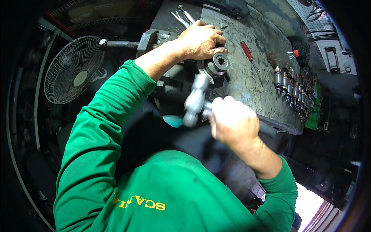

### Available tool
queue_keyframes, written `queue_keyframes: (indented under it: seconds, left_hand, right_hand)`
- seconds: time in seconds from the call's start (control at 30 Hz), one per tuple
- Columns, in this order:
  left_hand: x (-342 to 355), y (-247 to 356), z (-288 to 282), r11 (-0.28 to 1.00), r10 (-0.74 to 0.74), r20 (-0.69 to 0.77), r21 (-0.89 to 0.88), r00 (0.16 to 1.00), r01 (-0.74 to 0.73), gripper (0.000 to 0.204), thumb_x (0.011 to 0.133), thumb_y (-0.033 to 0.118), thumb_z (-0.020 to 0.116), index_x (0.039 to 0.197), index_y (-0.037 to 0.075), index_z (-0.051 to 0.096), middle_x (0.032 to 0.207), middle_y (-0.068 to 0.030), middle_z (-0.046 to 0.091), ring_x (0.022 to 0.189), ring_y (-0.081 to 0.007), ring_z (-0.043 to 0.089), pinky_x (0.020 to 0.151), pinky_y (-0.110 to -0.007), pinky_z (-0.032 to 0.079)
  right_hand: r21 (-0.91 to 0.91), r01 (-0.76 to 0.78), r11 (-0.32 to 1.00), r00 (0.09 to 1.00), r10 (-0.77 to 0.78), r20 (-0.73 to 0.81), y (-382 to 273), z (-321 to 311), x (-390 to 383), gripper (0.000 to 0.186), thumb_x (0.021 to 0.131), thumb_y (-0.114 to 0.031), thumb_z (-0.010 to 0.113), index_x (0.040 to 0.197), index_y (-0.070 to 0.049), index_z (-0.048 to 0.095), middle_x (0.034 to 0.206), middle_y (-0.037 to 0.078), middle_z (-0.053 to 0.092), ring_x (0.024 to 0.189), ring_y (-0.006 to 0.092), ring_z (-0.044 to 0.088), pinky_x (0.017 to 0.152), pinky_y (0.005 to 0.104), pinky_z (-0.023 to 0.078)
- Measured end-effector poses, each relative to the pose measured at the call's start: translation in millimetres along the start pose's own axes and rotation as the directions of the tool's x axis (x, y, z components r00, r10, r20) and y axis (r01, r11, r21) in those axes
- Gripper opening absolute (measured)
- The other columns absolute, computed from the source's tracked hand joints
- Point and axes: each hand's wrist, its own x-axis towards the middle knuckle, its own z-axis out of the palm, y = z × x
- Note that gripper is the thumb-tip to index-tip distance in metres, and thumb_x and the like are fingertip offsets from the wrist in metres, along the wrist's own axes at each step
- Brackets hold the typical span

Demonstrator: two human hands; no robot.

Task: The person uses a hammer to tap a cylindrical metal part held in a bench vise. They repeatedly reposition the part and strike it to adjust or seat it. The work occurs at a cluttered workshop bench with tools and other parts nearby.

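Observation:
My left hand lies over a bench vise, its fingers curled against the back of a round steel part. This cylindrical steel part has a toothed hole in its end face and sits at the vise. What the fingertips hold is hidden from this side. Lower right, my right hand is closed round the handle of a ball-peen hammer. The hammer is smeared by motion, with its head just below the steel part; I cannot tell whether they touch.
On the grey workbench are a red-handled screwdriver, pliers and several cylindrical metal parts in rows. A fan stands left, beside the vise's long screw. Tools hang on a pegboard at far right.

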Motion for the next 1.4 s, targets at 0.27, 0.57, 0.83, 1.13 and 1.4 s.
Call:
queue_keyframes:
  seconds: [0.27,0.57,0.83,1.13,1.4]
  left_hand:
    - [-1,2,-1,1.0,-0.017,-0.02,0.016,1.0,0.017,0.044,0.102,0.055,0.063,0.107,0.014,0.078,0.111,-0.0028,0.071,0.116,-0.0247,0.066,0.11,-0.047,0.04]
    - [0,3,-3,0.999,-0.028,0.023,0.02,0.999,0.027,0.044,0.101,0.054,0.064,0.11,0.013,0.078,0.112,-0.003,0.071,0.118,-0.0248,0.065,0.111,-0.047,0.041]
    - [1,3,-4,0.999,-0.033,0.042,0.01,0.999,0.032,0.046,0.101,0.055,0.063,0.112,0.013,0.077,0.111,-0.0046,0.07,0.119,-0.0253,0.065,0.113,-0.047,0.04]
    - [0,0,-1,1.0,0.001,0.0,0.002,1.0,-0.001,0.042,0.1,0.054,0.065,0.108,0.014,0.076,0.109,-0.0038,0.07,0.118,-0.0254,0.065,0.112,-0.048,0.04]
    - [4,-2,-2,1.0,0.009,0.011,-0.017,1.0,-0.009,0.043,0.099,0.054,0.066,0.107,0.013,0.077,0.108,-0.0044,0.07,0.118,-0.0257,0.065,0.111,-0.048,0.04]
  right_hand:
    - [0.02,0.045,0.999,0.999,-0.045,-0.021,-11,-2,3,0.031,0.093,-0.041,0.073,0.089,-0.013,0.061,0.076,0.006,0.06,0.061,0.0241,0.068,0.054,0.0385,0.055]
    - [0.053,0.043,0.998,0.998,-0.041,-0.043,-17,4,3,0.032,0.095,-0.042,0.071,0.088,-0.013,0.06,0.074,0.006,0.059,0.06,0.023,0.066,0.054,0.0395,0.055]
    - [0.135,0.154,0.979,0.976,-0.129,-0.177,-14,10,-2,0.028,0.09,-0.037,0.074,0.088,-0.013,0.06,0.074,0.005,0.057,0.06,0.0234,0.064,0.053,0.0382,0.053]
    - [0.169,0.059,0.984,0.99,-0.036,-0.136,-9,13,-13,0.023,0.087,-0.027,0.077,0.086,-0.011,0.06,0.076,0.009,0.056,0.065,0.0292,0.063,0.058,0.0398,0.052]
    - [0.16,0.141,0.977,0.976,-0.11,-0.188,1,26,-18,0.026,0.085,-0.031,0.078,0.085,-0.012,0.059,0.075,0.008,0.056,0.063,0.0268,0.062,0.056,0.039,0.051]
